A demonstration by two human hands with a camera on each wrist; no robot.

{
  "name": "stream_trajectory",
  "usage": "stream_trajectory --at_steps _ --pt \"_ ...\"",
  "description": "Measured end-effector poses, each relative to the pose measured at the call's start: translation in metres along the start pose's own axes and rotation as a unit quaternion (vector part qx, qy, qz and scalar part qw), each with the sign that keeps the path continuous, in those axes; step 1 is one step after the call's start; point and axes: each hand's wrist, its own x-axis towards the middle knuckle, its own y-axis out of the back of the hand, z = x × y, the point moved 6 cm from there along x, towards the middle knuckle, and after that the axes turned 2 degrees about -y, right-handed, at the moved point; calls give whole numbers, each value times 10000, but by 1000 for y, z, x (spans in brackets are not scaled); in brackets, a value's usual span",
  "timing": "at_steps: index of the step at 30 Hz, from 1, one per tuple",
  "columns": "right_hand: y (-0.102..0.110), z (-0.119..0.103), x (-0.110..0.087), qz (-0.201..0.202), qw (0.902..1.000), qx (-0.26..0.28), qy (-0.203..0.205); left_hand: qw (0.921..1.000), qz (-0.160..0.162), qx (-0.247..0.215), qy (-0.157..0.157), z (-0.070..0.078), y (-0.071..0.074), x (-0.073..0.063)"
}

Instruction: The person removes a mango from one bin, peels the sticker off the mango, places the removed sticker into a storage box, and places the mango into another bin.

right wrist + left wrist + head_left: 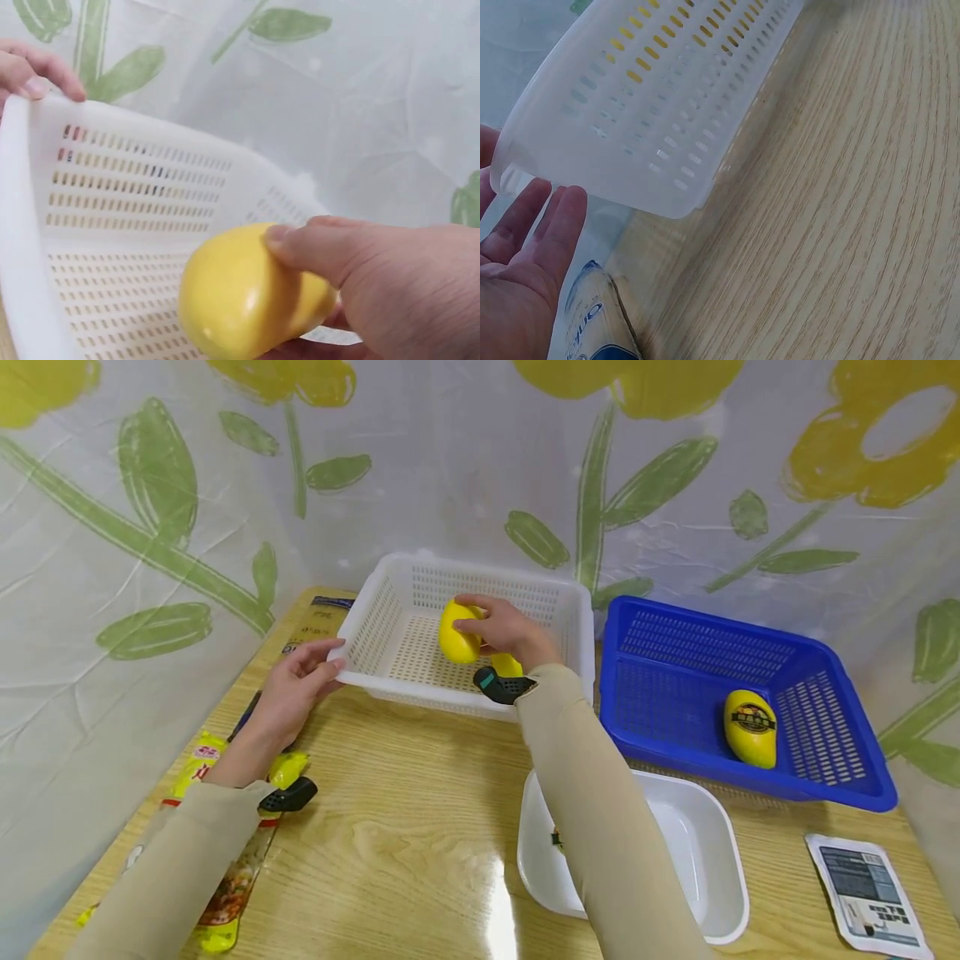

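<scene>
Mango (457, 633) firmly in the right hand (512, 628), fingers curled wide round it, inside the white basket (378, 610)! Left hand (291, 689) pinches that basket's near left corner, fingers narrowly parted. Beside it on the counter (412, 802), a blue basket (660, 693) carries a labelled mango (750, 731).

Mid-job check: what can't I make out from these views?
Head: second yellow fruit, partly hidden by the right hand and wrist device.
Head: item in the white tub, nearly all behind the right sleeve.
Left wrist: packet, cut off by the bottom edge.
</scene>
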Motion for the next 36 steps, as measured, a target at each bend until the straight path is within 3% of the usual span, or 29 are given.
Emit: stream_trajectory --at_steps 7,17,36 --pt "-19 9 5 -442 9983 -3 -371 10000 -24 -92 -17 1 0 -1" --pt "-28 15 9 -807 9929 -727 -484 9998 -64 -171 21 0 -2 -1" --pt "-30 21 10 -893 9857 -1286 -625 9999 13 -172 6 -1 -1 1"
